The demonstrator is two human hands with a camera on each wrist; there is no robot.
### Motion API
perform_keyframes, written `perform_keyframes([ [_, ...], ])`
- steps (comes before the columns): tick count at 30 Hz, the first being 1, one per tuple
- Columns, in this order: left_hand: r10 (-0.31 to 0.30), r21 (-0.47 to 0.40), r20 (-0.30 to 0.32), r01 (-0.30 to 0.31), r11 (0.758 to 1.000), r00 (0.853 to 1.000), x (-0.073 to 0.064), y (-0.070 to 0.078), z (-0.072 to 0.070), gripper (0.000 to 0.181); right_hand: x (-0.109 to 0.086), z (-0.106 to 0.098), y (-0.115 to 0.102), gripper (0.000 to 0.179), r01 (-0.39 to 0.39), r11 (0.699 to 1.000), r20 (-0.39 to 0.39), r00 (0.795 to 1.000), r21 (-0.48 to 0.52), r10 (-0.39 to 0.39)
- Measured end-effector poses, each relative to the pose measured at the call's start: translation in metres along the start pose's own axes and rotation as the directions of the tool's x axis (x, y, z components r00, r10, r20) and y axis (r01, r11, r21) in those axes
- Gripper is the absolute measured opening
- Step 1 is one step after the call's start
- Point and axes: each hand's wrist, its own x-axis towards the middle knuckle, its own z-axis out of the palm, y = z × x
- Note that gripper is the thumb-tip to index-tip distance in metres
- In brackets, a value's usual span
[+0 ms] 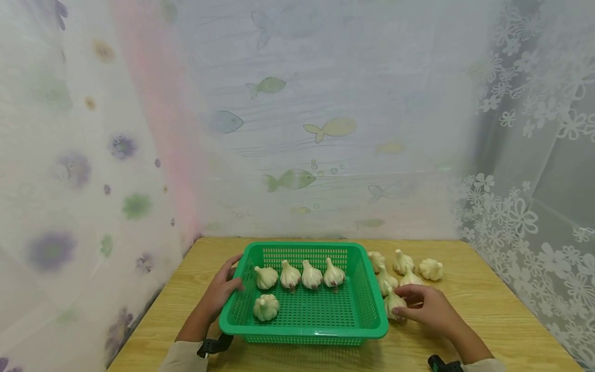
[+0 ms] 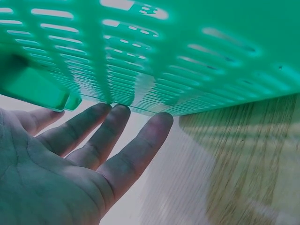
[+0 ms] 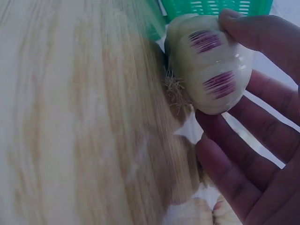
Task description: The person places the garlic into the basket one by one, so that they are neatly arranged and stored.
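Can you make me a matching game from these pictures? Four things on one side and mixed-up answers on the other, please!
Things:
1. Basket
2. Left hand
3. Right hand
4. Table

Answers:
A. Pinching a garlic bulb with its fingers
B. Light brown with a wood pattern
C. Green and full of little holes
D. Touching the left side of the basket

Right pairs: 1-C, 2-D, 3-A, 4-B

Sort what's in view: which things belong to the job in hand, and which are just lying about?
Part of the job:
green basket, left hand at its rim
five garlic bulbs inside it
garlic bulb in the right hand
loose garlic bulbs beside the basket

Background:
wooden table
fish-print sheet
flower-print sheets
wristbands
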Motion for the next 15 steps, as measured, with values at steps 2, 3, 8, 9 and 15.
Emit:
perform_keyframes([
  [2, 0.000, 0.005, -0.003, 0.000, 1.000, 1.000, 0.0004, 0.0000, 0.0001, 0.084, -0.0001, -0.0010, -0.0006, 0.048, 0.012, 1.000, 0.006, 1.000, 0.000, -0.012],
  [3, -0.001, 0.007, -0.006, 0.001, 1.000, 1.000, 0.0004, -0.0001, 0.0001, 0.083, -0.0002, -0.0014, -0.0010, 0.048, 0.015, 1.000, 0.008, 1.000, 0.002, -0.015],
  [8, 0.001, 0.010, -0.009, 0.000, 1.000, 1.000, 0.0004, -0.0011, 0.0000, 0.083, -0.0017, -0.0032, -0.0029, 0.047, 0.015, 1.000, 0.010, 1.000, 0.013, -0.015],
  [9, 0.001, 0.008, -0.008, -0.001, 1.000, 1.000, 0.0003, -0.0011, 0.0001, 0.083, -0.0021, -0.0034, -0.0032, 0.047, 0.014, 1.000, 0.008, 1.000, 0.012, -0.014],
  [15, 0.004, 0.004, -0.003, -0.004, 1.000, 1.000, -0.0006, 0.0000, 0.0005, 0.083, -0.0036, -0.0031, -0.0037, 0.046, 0.001, 1.000, -0.035, 0.999, -0.008, -0.001],
])
